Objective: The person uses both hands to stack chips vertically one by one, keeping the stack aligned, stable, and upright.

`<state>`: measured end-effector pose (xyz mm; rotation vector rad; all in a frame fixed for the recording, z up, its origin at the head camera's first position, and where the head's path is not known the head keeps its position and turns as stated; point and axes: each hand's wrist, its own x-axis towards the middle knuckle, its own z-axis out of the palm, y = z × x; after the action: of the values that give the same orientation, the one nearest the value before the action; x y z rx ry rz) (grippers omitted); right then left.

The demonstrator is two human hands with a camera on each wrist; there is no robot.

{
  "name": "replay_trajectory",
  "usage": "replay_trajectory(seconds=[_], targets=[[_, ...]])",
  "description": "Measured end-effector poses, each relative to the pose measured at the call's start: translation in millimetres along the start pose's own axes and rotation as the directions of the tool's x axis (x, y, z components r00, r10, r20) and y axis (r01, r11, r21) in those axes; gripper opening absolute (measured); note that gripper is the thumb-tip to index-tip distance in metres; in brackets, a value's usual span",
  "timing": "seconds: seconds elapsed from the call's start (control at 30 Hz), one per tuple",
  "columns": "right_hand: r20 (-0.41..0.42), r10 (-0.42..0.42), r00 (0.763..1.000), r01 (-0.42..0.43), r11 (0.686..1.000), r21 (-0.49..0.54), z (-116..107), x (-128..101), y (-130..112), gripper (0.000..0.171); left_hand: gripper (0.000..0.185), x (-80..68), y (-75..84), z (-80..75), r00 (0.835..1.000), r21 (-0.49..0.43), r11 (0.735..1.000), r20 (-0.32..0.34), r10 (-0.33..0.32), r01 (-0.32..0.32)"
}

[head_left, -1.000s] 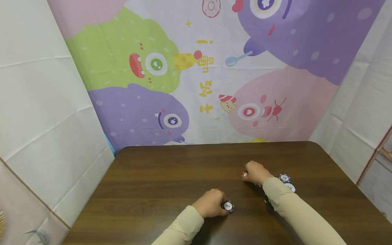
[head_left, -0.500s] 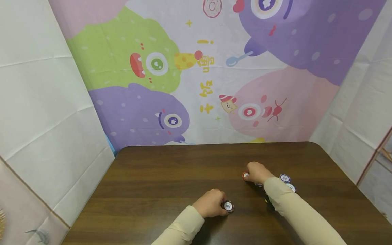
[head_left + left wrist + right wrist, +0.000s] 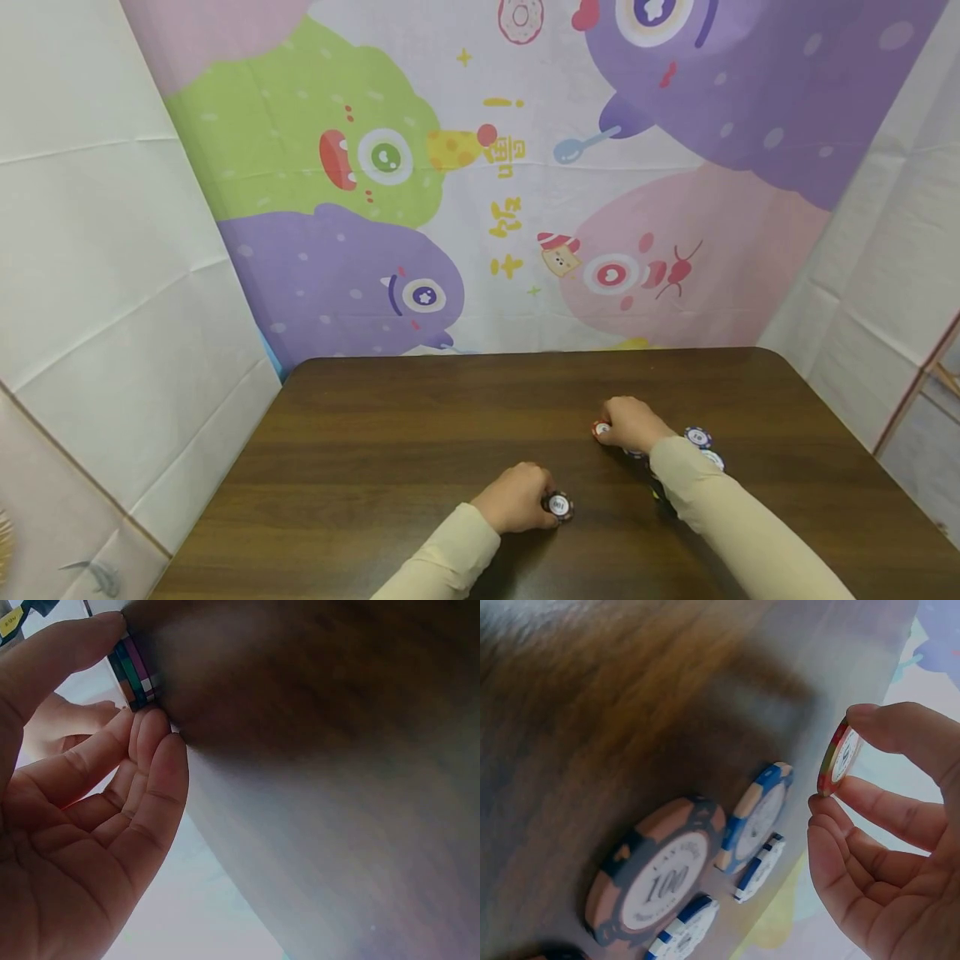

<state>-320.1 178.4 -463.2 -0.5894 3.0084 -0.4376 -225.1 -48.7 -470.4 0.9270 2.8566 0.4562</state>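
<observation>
We see two bare hands, the left hand (image 3: 517, 500) at lower centre and the right hand (image 3: 632, 422) to its upper right. We see long, plain cream sleeves (image 3: 442, 560) covering both arms to the wrists, loosely fitted, with no rings or watches visible.

Table (image 3: 420, 433) under my hands: dark brown wood grain, smooth, faint satin sheen. Red-edged chip (image 3: 838, 756) pinched in my right hand (image 3: 632, 423) and small stack of chips (image 3: 135, 671) at my left fingers (image 3: 154, 739): hard plastic, smooth, with glossy printed centres. Backdrop (image 3: 525, 183): creased matt printed cloth; my sleeves (image 3: 720, 517) are soft matt beige fabric.
</observation>
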Motion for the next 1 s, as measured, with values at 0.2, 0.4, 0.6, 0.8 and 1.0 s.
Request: replay_trajectory(seconds=[0.2, 0.4, 0.6, 0.8, 1.0], targets=[[0.016, 0.005, 1.0, -0.006, 0.999, 0.048, -6, -7, -8, 0.019, 0.018, 0.4, -0.8, 0.6, 1.0, 0.006, 1.0, -0.007, 0.004, -0.004], [-0.018, -0.057, 0.998, 0.058, 0.995, 0.078, -7, -18, -19, 0.018, 0.018, 0.9, -0.8, 0.9, 1.0, 0.001, 1.0, -0.001, 0.004, -0.004], [-0.052, -0.123, 0.991, 0.127, 0.988, 0.084, -5, -29, -32, 0.02, 0.017, 1.3, -0.4, 0.7, 1.0, 0.001, 1.0, -0.001, 0.009, -0.009], [-0.054, -0.168, 0.984, 0.171, 0.983, 0.069, -1, -40, -42, 0.024, 0.017, 1.6, -0.3, 0.8, 1.0, 0.007, 1.0, -0.01, 0.015, -0.015], [-0.033, -0.242, 0.97, 0.244, 0.964, 0.106, -1, -53, -54, 0.023, 0.017, 0.8, 0.5, -0.5, 1.0, -0.008, 1.0, -0.013, 0.01, -0.01]])
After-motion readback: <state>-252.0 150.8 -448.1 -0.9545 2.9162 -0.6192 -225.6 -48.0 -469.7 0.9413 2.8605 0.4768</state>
